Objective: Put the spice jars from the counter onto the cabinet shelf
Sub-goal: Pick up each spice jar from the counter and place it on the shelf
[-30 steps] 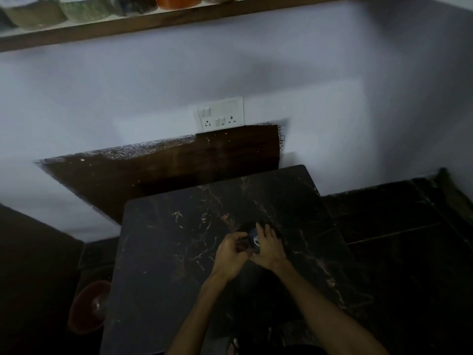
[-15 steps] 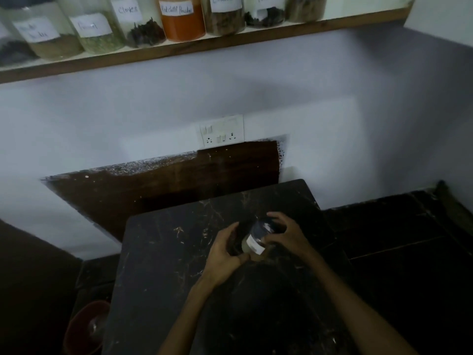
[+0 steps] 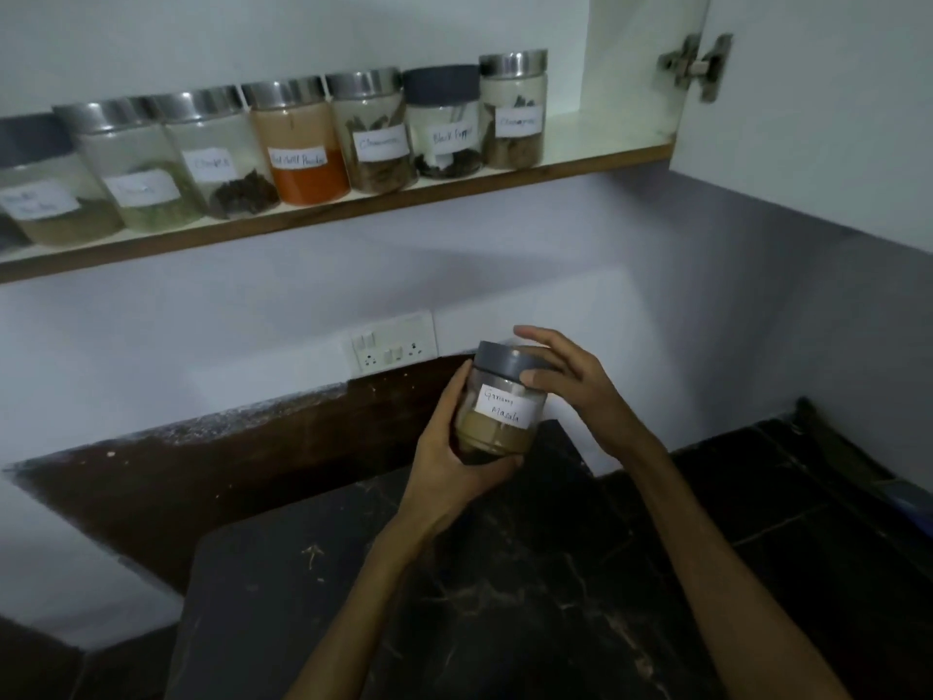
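Observation:
I hold a clear spice jar (image 3: 500,414) with a grey lid and a white label reading "Garam Masala", half full of tan powder, in the air above the dark counter (image 3: 505,598). My left hand (image 3: 449,457) wraps its lower body from the left. My right hand (image 3: 570,381) grips the lid from the right. Above, the cabinet shelf (image 3: 580,166) carries a row of several labelled jars, among them red chilli powder (image 3: 300,149) and black pepper (image 3: 444,123). A bare stretch of shelf lies right of the last jar (image 3: 514,111).
The open white cabinet door (image 3: 808,118) with its hinge (image 3: 699,65) hangs at the upper right. A switch and socket plate (image 3: 394,341) sits on the wall behind the jar. A brown backsplash (image 3: 202,472) runs behind the counter.
Both hands have lifted the jar off the counter and turned it upright. The view has tilted up, so the shelf and cabinet door now show in full.

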